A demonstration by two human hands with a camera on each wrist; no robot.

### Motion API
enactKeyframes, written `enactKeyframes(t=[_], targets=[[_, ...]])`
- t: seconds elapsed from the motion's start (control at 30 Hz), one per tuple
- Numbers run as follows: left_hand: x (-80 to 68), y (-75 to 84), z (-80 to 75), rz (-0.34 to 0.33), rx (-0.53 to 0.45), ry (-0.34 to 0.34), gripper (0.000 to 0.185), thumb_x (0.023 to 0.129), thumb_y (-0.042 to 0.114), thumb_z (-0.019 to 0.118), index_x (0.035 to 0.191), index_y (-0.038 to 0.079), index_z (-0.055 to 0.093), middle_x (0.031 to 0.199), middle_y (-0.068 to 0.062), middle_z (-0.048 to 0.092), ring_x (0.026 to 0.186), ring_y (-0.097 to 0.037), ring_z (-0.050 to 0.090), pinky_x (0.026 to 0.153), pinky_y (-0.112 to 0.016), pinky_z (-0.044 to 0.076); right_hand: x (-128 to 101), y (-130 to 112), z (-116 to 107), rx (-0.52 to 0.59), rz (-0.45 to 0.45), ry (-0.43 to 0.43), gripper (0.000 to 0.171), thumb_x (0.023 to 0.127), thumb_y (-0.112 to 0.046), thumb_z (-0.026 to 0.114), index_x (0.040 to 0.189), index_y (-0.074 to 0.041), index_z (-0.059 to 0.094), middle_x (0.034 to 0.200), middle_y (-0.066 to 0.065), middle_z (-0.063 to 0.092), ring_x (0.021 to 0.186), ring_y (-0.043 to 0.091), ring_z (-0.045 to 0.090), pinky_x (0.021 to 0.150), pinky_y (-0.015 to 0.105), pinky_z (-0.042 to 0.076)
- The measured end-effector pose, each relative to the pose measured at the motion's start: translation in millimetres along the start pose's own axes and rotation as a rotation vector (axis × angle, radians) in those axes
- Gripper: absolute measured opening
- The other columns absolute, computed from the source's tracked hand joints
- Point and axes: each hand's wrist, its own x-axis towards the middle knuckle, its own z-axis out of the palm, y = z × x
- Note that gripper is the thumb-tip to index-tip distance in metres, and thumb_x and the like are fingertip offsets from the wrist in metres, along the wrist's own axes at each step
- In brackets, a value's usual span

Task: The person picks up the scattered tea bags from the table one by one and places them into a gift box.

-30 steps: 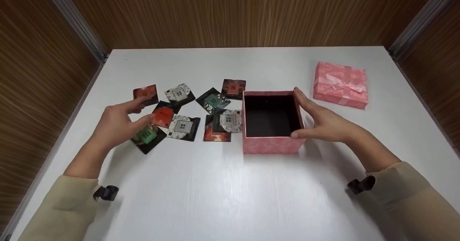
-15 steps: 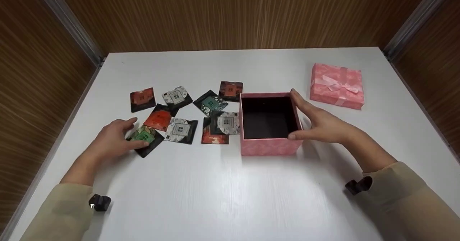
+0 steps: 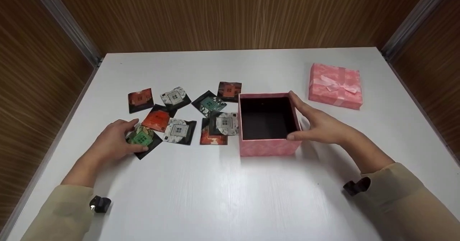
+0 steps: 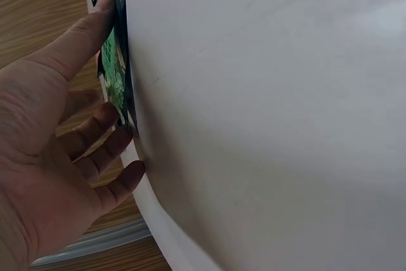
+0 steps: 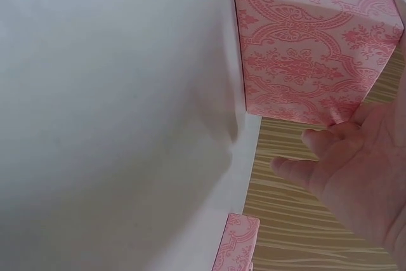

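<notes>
My left hand is at a small square sachet with a green label, the nearest one on the left of the white table. Its thumb touches one side and the fingertips meet the opposite edge, as the left wrist view shows. On the right, my right hand holds a pink gift box by its right side, thumb at the front corner and index finger at the back one. The box has no lid on, and its dark inside shows bare. In the right wrist view, its patterned pink wall rises beside the fingers.
Several more flat sachets lie loosely spread left of the box, among them a red one, a white one and a teal one. The pink lid with its ribbon bow rests at the back right. Wood-grain panels enclose the table.
My left hand has come down from above the red sachets toward me and taken hold of the green-labelled sachet. The right hand keeps its hold on the box; the view has shifted slightly.
</notes>
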Motion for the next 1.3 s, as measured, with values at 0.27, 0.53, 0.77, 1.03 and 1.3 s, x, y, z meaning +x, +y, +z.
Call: enactKeyframes(t=[0.27, 0.53, 0.77, 1.03, 1.3], targets=[[1.4, 2.2, -1.5, -0.026, -0.015, -0.032, 0.104, 0.085, 0.045, 0.089, 0.163, -0.001, 0.037, 0.139, -0.032, 0.053, 0.126, -0.047, 0.051, 0.109, -0.066, 0.039, 0, 1, 2, 0.001, -0.004, 0.003, 0.121, 0.089, -0.048, 0.085, 0.171, -0.034, -0.003, 0.177, -0.001, 0.006, 0.161, 0.03, 0.017, 0.123, 0.063, 0.023], [-2.5, -0.1, -10.4, -0.059, -0.103, -0.045, 0.098, 0.091, 0.033, 0.085, 0.168, 0.006, 0.03, 0.138, -0.034, 0.055, 0.124, -0.042, 0.052, 0.106, -0.061, 0.042, 0, 2, 1, 0.024, -0.019, 0.003, 0.121, 0.09, -0.046, 0.085, 0.172, -0.03, -0.003, 0.177, -0.002, 0.005, 0.161, 0.027, 0.014, 0.124, 0.061, 0.021], [-6.7, -8.9, -26.2, -0.064, -0.162, -0.014, 0.09, 0.099, 0.022, 0.077, 0.17, 0.011, 0.023, 0.13, -0.036, 0.06, 0.106, -0.034, 0.056, 0.09, -0.047, 0.048, 1, 3, 2, 0.018, -0.02, 0.01, 0.121, 0.089, -0.046, 0.085, 0.171, -0.031, -0.003, 0.177, -0.001, 0.006, 0.161, 0.028, 0.014, 0.125, 0.061, 0.021], [-9.4, 7.6, -46.2, -0.036, -0.187, 0.096, 0.078, 0.1, 0.02, 0.077, 0.167, 0.019, 0.037, 0.12, -0.028, 0.067, 0.098, -0.029, 0.058, 0.073, -0.026, 0.05, 1, 2, 2, 0.015, 0.001, 0.004, 0.121, 0.089, -0.049, 0.084, 0.171, -0.032, -0.004, 0.177, -0.002, 0.005, 0.161, 0.029, 0.015, 0.124, 0.062, 0.022], [-6.4, 56.3, -53.6, 0.061, -0.275, 0.19, 0.062, 0.099, 0.017, 0.075, 0.157, 0.021, 0.055, 0.137, -0.024, 0.064, 0.108, -0.03, 0.061, 0.073, -0.011, 0.048, 0, 2, 2, 0.03, -0.002, 0.006, 0.121, 0.089, -0.046, 0.085, 0.171, -0.033, -0.003, 0.177, -0.002, 0.005, 0.162, 0.028, 0.013, 0.125, 0.061, 0.021]])
